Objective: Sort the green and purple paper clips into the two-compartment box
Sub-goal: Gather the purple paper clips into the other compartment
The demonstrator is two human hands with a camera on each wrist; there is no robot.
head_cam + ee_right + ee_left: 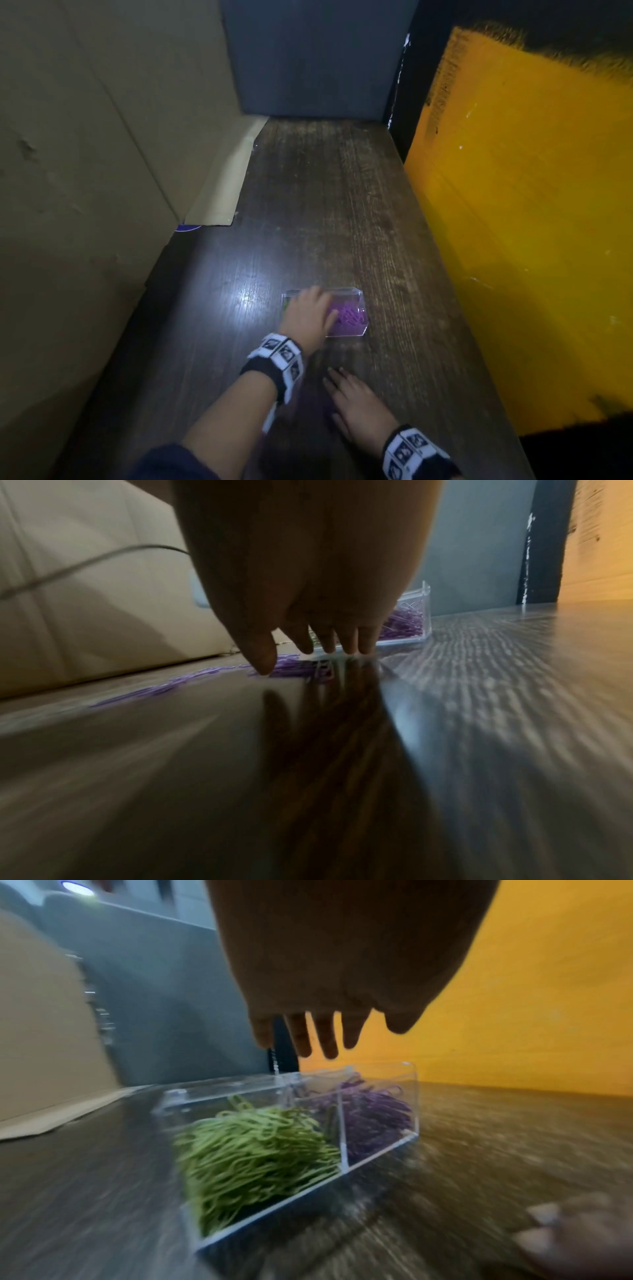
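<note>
the left hand (310, 313) hovers flat and empty over the box (377, 1153), fingers straight, likely to steady it. green clips (253, 1150) lie under its palm, purple clips (373, 1112) just right. the right hand (356, 404), nearer the body, presses straight fingers onto loose purple clips (291, 666), seemingly to gather them.

My left hand (310, 313) hung over the left compartment of the box (380, 1153), which sat on the table (342, 205) ahead of me, while my right hand (356, 399) lay flat on the table nearer to me, loose clips (291, 666) at its fingertips (263, 664).
</note>
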